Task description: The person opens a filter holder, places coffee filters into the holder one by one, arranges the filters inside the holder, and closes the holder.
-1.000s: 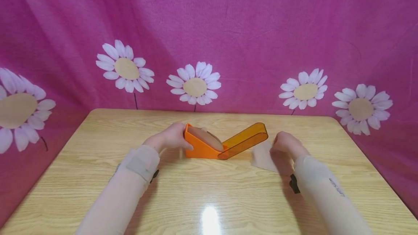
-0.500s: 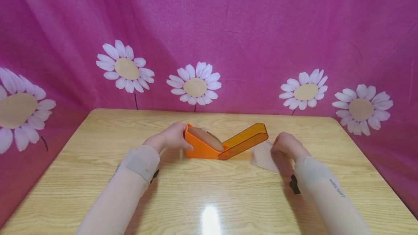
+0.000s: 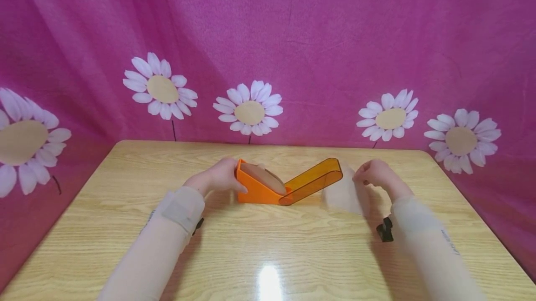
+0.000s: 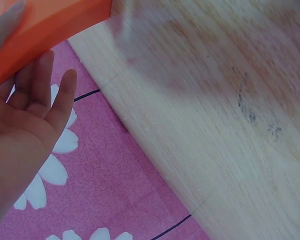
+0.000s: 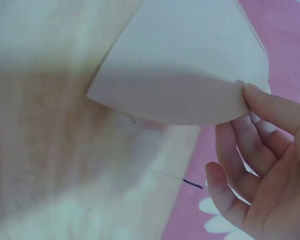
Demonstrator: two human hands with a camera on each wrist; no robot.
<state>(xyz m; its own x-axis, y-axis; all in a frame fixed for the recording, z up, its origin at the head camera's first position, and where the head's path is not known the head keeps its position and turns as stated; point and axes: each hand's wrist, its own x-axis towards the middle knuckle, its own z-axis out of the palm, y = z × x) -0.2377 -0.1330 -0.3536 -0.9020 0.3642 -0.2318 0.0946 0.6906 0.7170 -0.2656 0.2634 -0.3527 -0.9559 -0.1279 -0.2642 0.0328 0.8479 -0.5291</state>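
Note:
My left hand (image 3: 222, 175) grips the left end of an orange coffee filter holder (image 3: 256, 191), its thumb along the near side. Brown paper filters (image 3: 264, 177) stand inside that holder. A see-through amber lid (image 3: 314, 181) is hinged at its right end and swung out to the right. In the left wrist view, only part of the orange holder (image 4: 55, 30) shows above my fingers. My right hand (image 3: 378, 176) pinches a cone-shaped paper coffee filter (image 5: 180, 75) by one corner between thumb and fingers, just right of the lid.
Everything is on a light wood-grain table (image 3: 234, 250). Behind it and along its sides hangs a magenta cloth (image 3: 318, 50) with white daisies. A bright light reflection (image 3: 270, 282) lies on the tabletop near the front.
My right hand has moved slightly up and to the right, and the paper filter has lifted and turned with it. My left hand and the holder have stayed put.

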